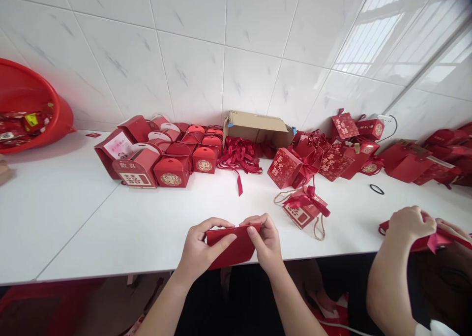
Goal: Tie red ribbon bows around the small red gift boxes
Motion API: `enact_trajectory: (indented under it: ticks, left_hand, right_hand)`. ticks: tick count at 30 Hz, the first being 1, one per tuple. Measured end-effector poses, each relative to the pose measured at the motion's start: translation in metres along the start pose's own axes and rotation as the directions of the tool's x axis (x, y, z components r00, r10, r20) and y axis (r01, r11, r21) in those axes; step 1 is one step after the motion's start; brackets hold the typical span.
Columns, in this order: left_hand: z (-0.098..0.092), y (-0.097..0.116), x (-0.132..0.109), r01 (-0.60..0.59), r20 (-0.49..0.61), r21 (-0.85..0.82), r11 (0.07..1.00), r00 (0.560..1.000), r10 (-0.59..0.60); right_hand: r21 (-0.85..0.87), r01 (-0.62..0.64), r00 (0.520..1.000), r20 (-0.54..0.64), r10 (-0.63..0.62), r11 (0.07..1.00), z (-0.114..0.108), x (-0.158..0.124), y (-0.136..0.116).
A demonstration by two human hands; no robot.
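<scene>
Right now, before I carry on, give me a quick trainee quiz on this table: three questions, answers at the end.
1. Multiple choice: what do your left hand and right hand hold together?
a) a twisted rope handle
b) a red cardboard piece
c) a black ring

2. True or false: the red plastic tub is at the far right of the picture.

3. Fill in the blank: the heap of red ribbons lies at the open front of a brown ____.

Key:
1. b
2. False; it is at the far left.
3. cardboard box
</scene>
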State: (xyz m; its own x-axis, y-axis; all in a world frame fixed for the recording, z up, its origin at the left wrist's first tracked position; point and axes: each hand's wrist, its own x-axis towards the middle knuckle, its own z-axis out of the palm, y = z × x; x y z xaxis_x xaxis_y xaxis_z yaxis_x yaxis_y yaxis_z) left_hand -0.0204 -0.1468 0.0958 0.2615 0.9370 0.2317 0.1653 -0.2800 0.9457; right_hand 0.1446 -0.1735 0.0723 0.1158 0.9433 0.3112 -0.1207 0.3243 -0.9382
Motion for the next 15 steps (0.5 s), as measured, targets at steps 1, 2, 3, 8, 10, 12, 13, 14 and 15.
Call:
enact_trajectory:
  ticks: [1, 2, 3, 8, 10, 12, 13, 14, 15]
  left_hand:
    - [-0.0015, 0.0002, 0.0002, 0.018, -0.001, 0.011, 1.0, 1.0, -0.018]
    - [-0.0026, 0.0004, 0.0002, 0.028, -0.008, 0.01, 1.0, 1.0, -0.028]
    - [-0.0033, 0.0007, 0.0, 0.03, -0.013, 0.002, 1.0, 0.999, -0.03]
    - [-0.003, 0.0024, -0.0018, -0.021, -0.011, -0.016, 1.0, 1.0, 0.021]
    - [-0.0025, 0.0024, -0.0019, -0.043, -0.002, -0.009, 0.999, 0.999, 0.043]
    - [-0.0021, 0.0019, -0.0016, -0.056, 0.008, -0.003, 0.998, 0.998, 0.056]
    - [-0.0019, 0.0015, -0.0014, -0.059, 0.014, -0.001, 0.998, 0.998, 0.059]
    - [-0.0017, 0.0011, -0.0011, -0.059, 0.019, 0.001, 0.998, 0.998, 0.059]
    - [-0.0014, 0.0009, -0.0009, -0.058, 0.025, 0.004, 0.998, 0.998, 0.058]
  right_hand:
    - [0.004, -0.005, 1.0, 0.008, 0.005, 1.0, 0.0009, -0.0006, 0.0]
    - [0.008, -0.007, 1.0, 0.015, 0.007, 1.0, 0.0019, -0.0012, 0.0002]
    - [0.012, -0.007, 1.0, 0.023, 0.006, 1.0, 0.0029, -0.0017, 0.0005]
    - [0.036, 0.029, 0.999, 0.014, -0.029, 0.999, 0.0077, -0.0039, 0.0055]
    - [0.035, 0.042, 0.999, 0.005, -0.042, 0.999, 0.0086, -0.0045, 0.0077]
    - [0.034, 0.047, 0.999, 0.006, -0.047, 0.998, 0.009, -0.005, 0.0088]
    - [0.037, 0.046, 0.999, 0.009, -0.046, 0.998, 0.0091, -0.0052, 0.009]
    - [0.043, 0.044, 0.999, 0.012, -0.044, 0.998, 0.0092, -0.0054, 0.0091]
    - [0.05, 0.042, 0.999, 0.016, -0.043, 0.998, 0.0093, -0.0056, 0.0091]
